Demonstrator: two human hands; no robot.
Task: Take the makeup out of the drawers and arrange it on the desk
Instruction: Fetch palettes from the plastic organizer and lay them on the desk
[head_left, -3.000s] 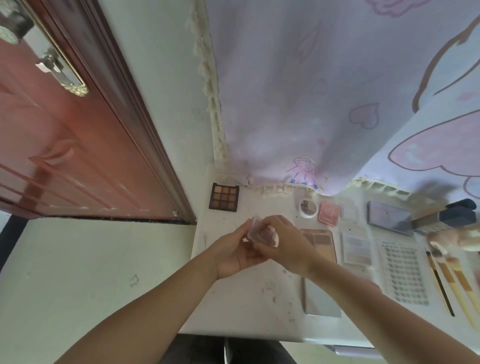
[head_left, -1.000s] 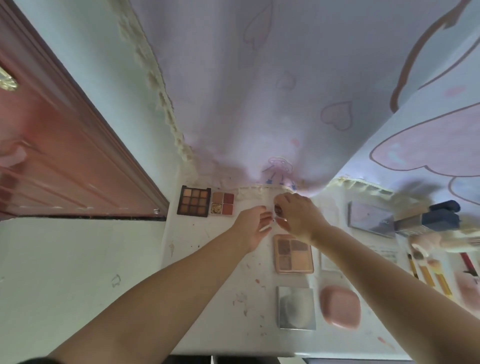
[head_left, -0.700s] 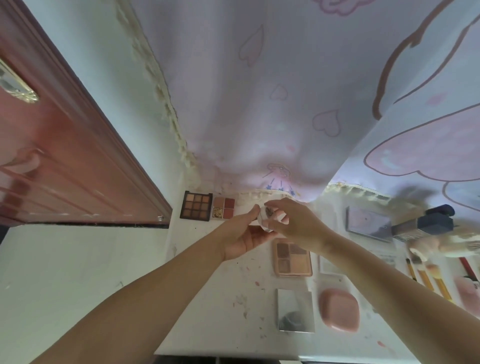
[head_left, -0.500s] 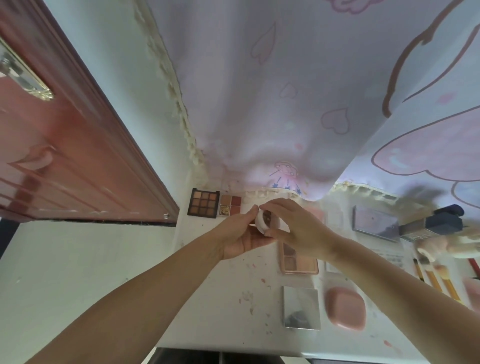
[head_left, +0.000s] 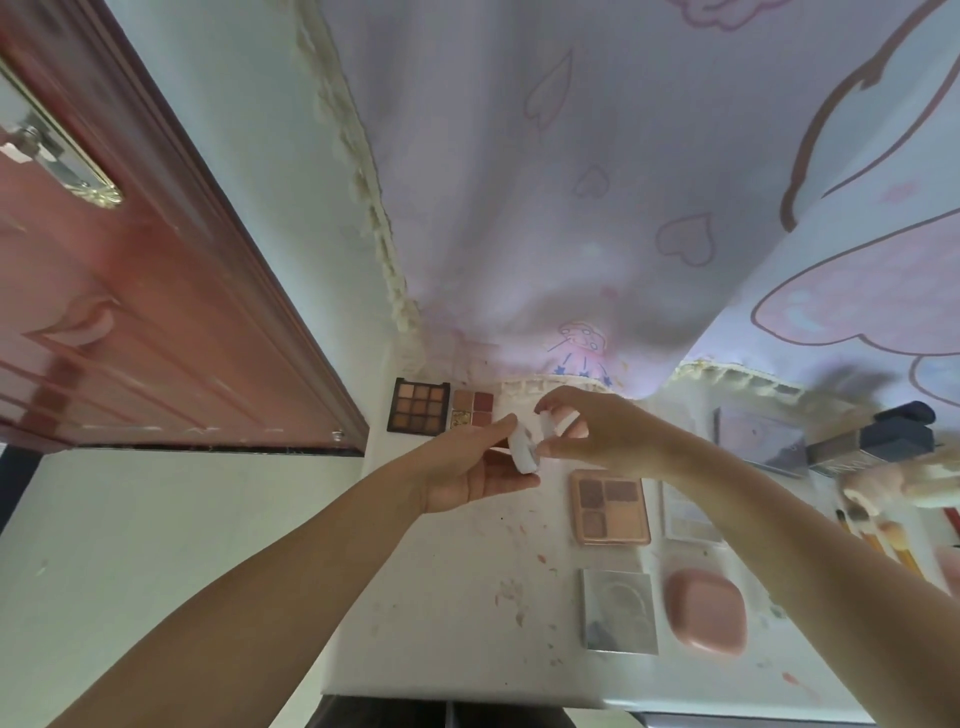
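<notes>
Lying on stained white desk: palettes, compacts; curtain behind, door left.

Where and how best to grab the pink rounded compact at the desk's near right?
The pink compact lies flat and closed on the desk, clear of the silver square case on its left. Probably come from above and pinch its two long side edges; the domed lid offers no hold on top.

Glossy wooden door, cloth curtain (matt), paint-smeared desk
</notes>
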